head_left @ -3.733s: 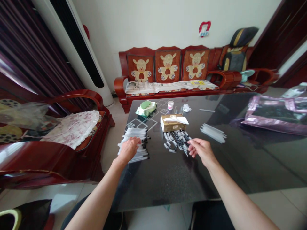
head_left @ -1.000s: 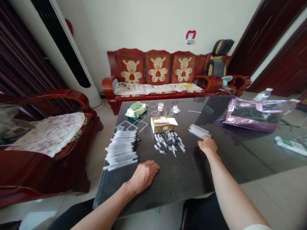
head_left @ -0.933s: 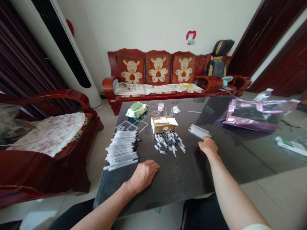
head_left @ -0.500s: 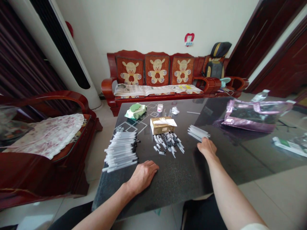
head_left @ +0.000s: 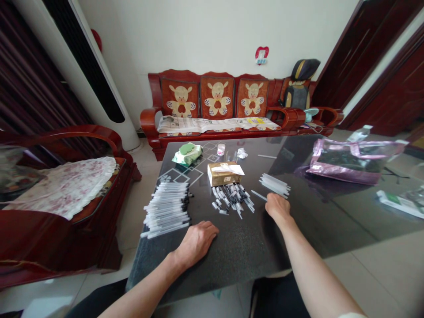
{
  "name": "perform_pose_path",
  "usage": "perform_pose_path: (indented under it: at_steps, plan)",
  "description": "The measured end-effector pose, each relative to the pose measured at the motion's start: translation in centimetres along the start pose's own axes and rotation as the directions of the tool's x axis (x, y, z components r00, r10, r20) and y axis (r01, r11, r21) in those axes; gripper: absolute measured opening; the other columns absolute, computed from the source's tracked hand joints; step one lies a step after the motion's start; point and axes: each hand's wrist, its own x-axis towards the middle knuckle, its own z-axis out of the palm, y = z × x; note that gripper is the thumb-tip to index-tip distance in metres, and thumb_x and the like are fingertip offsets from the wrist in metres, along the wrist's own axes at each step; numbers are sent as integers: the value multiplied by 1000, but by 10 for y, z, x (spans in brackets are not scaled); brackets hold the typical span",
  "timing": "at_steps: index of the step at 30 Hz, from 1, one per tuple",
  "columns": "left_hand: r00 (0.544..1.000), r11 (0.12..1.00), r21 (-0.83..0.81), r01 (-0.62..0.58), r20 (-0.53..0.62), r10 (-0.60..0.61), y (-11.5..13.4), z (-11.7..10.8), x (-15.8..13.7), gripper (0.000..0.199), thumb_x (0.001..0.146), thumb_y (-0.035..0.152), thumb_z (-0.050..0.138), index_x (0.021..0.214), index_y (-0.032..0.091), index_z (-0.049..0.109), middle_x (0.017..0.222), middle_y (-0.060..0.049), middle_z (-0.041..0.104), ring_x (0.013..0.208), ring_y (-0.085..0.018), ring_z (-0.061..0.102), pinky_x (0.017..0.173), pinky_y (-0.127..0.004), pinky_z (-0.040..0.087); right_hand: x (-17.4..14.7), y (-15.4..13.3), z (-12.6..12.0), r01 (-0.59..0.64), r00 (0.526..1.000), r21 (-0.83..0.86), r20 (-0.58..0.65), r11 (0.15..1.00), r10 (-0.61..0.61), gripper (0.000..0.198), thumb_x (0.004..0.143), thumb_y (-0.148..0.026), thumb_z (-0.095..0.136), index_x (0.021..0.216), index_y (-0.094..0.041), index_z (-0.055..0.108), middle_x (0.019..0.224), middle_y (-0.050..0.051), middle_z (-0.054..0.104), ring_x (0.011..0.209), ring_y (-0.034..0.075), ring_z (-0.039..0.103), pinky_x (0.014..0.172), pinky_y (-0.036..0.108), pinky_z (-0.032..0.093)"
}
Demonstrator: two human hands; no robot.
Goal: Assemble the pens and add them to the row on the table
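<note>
The right hand point(head_left: 277, 207) is nearly closed, thumb and fingers pinched on one end of a pale tube point(head_left: 259, 194). The tube's free end points left and away from that hand, toward the pile point(head_left: 233, 197) of caps and dark sticks. Just beyond the right hand lies a bundle of loose tubes point(head_left: 274, 184), side by side and slanting.

The left hand point(head_left: 199, 238) rests palm down on the dark table point(head_left: 238, 256), its fingers loosely curled; whether anything is under them I cannot tell. Left of it and a little farther off, the pens point(head_left: 168, 210) lie in a long row, most of their dark ends toward the pile. The pile sits between the two hands and farther away than either.

Right behind the pile, beyond both hands, stands the box point(head_left: 218, 178), with a tissue point(head_left: 228, 168) across its top. Farther past the left hand are the wipes point(head_left: 187, 153) and a small cup point(head_left: 221, 149). Farther past the right hand are a crumpled wad point(head_left: 242, 153) and a single stick point(head_left: 266, 156). Well to the right of the right hand lies a purple-edged clear bag point(head_left: 344, 161), a bottle point(head_left: 360, 133) behind it.
</note>
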Motion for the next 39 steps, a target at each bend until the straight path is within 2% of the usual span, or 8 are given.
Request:
perform_pose_path:
  at_steps: [15,19,22,25,28,32,35,39]
  plan:
    - [971,919,-358,166,-101,-214,3,-5,5,20,83,18,50,93,20,67,87,-4,66,77,-15,60,70,-26,45,-30,-28,-17,233,971,86,-67,969,-228,13,71,-22,55,73,-15,66,80,13,68,77,24,65,61,27,42]
    - [935,725,-641,250,-33,-352,-2,5,8,23,83,25,52,101,16,63,78,-5,66,68,-15,62,61,-24,48,-69,-69,-13,536,824,438,-85,722,-561,9,70,-20,53,65,-16,59,61,2,63,58,13,58,53,20,35]
    - [924,565,-785,253,22,-383,-6,11,10,30,83,30,54,107,13,60,81,-7,67,70,-17,64,59,-25,51,-101,-97,-7,608,714,578,-97,544,-694,9,70,-18,52,63,-16,56,51,-2,55,48,9,48,46,19,29]
    - [916,530,-808,259,31,-401,-10,12,11,27,80,35,58,93,12,64,74,-8,67,65,-16,64,57,-24,51,-118,-114,-3,632,661,638,-147,440,-736,12,72,-19,53,61,-15,54,52,-2,54,49,8,47,45,18,29]
    - [871,492,-822,288,11,-491,-15,8,12,28,78,39,62,83,11,64,67,-7,66,59,-15,63,53,-23,51,-117,-117,0,523,665,754,-69,398,-743,12,76,-20,48,70,-15,58,54,-2,56,45,8,50,43,17,33]
    - [810,201,-947,252,92,-580,-20,-1,14,34,74,41,66,90,11,60,78,-9,68,65,-17,66,59,-26,53,-98,-106,4,366,739,852,-22,374,-673,26,83,-25,41,95,-14,62,64,0,61,50,12,59,43,19,41]
    - [800,32,-982,188,135,-584,-22,-4,14,34,74,38,68,93,11,59,84,-11,68,72,-18,67,66,-28,53,-89,-100,8,461,784,770,-120,441,-610,26,86,-26,40,92,-15,62,67,2,64,55,14,61,52,22,45]
    - [784,-51,-985,167,163,-599,-21,-3,13,31,74,31,69,95,11,59,85,-11,69,74,-19,67,68,-29,53,-88,-101,12,614,777,456,-208,644,-594,14,81,-24,52,84,-18,65,72,4,68,72,18,64,69,26,43]
